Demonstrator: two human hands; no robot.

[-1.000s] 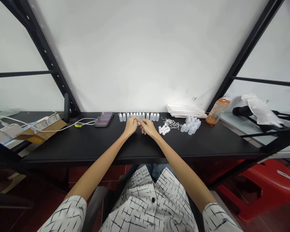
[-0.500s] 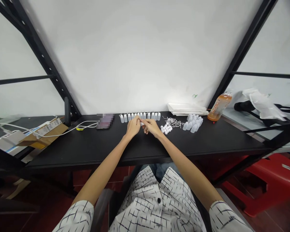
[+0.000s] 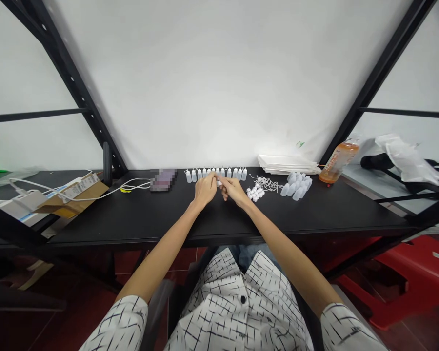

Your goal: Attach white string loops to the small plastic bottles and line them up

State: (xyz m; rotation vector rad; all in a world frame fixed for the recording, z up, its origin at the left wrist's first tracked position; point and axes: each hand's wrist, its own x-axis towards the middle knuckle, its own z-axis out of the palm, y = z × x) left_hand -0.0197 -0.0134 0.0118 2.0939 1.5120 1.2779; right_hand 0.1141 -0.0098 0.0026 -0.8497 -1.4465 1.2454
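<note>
Small assembly or packing workstation: black surface [image 3: 139, 219] inside a black metal rack frame [image 3: 76, 92] against a plain white wall. Row of small white dropper bottles [image 3: 215, 173], loose caps [image 3: 255, 193], unfilled bottles [image 3: 296, 184], stacked white bags [image 3: 287, 163], cardboard box [image 3: 76, 195], power strip [image 3: 25, 200].

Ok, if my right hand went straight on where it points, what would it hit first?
The right hand would likely meet the left hand first, at the white piece they both pinch; behind that, the bottle row. Depth is unclear.
</note>
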